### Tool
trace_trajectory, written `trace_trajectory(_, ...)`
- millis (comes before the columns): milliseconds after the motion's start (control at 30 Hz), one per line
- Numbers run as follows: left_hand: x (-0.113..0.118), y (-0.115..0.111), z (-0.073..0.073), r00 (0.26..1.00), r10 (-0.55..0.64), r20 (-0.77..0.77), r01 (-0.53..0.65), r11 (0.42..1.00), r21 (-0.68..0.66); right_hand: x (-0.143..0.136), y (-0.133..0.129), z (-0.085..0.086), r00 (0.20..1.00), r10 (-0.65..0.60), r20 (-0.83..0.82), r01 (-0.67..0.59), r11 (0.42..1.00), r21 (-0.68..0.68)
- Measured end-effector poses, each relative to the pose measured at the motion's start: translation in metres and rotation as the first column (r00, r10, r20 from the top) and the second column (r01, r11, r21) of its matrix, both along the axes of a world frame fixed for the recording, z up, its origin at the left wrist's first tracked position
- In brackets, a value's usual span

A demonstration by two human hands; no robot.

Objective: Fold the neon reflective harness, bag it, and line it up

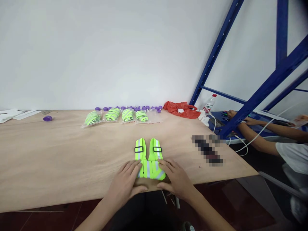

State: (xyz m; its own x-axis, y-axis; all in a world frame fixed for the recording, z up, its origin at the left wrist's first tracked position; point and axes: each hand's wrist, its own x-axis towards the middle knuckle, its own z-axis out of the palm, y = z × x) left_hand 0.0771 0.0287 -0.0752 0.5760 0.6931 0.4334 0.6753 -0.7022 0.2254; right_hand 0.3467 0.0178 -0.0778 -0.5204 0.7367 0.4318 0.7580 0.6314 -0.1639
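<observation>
A neon yellow-green reflective strap harness [148,167] lies folded near the table's front edge, its two strap loops with black buckles pointing away from me. My left hand [127,179] rests on its left side, fingers extended and thumb apart. On the right side lies my right hand [175,178], its fingers stretched over the fabric edge and the thumb apart. Neither hand is closed around the harness. Farther back, several clear bags with folded neon straps [112,114] stand in a row.
Purple rings [144,108] line the wall, with one purple piece [47,118] at left. A red plastic bag [181,109] and a bottle [210,103] sit back right. Blue metal posts [214,57] rise there. Another person's arms [257,141] reach over a blue surface at right.
</observation>
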Motion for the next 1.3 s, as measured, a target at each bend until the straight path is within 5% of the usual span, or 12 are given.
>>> trace_trajectory(167, -0.005, -0.028, -0.006, 0.999, -0.031, 0.031, 0.030, 0.999, 0.013, -0.003, -0.027, -0.003, 1.000, 0.004, -0.021, -0.003, 0.998, 0.062)
trace_trajectory(333, -0.005, -0.036, 0.007, 0.996, -0.072, 0.046, 0.073, 0.997, -0.011, -0.003, -0.038, 0.001, 0.994, 0.027, -0.108, -0.021, 0.998, 0.051)
trace_trajectory(633, 0.008, 0.015, 0.042, 0.999, -0.041, 0.034, 0.047, 0.976, -0.213, -0.001, 0.008, 0.024, 0.965, -0.077, -0.250, 0.010, 0.966, -0.258)
trace_trajectory(833, 0.010, 0.057, 0.029, 1.000, 0.020, 0.002, -0.019, 0.963, -0.268, 0.000, 0.044, 0.024, 0.980, -0.106, -0.170, 0.055, 0.958, -0.283)
trace_trajectory(1067, 0.010, 0.073, 0.021, 0.920, 0.369, -0.134, -0.391, 0.892, -0.225, 0.001, 0.062, 0.010, 0.959, -0.261, -0.108, 0.239, 0.954, -0.180)
trace_trajectory(1300, 0.019, 0.087, 0.044, 0.950, 0.219, -0.221, -0.298, 0.845, -0.445, 0.001, 0.066, 0.008, 0.958, -0.258, -0.125, 0.198, 0.912, -0.360)
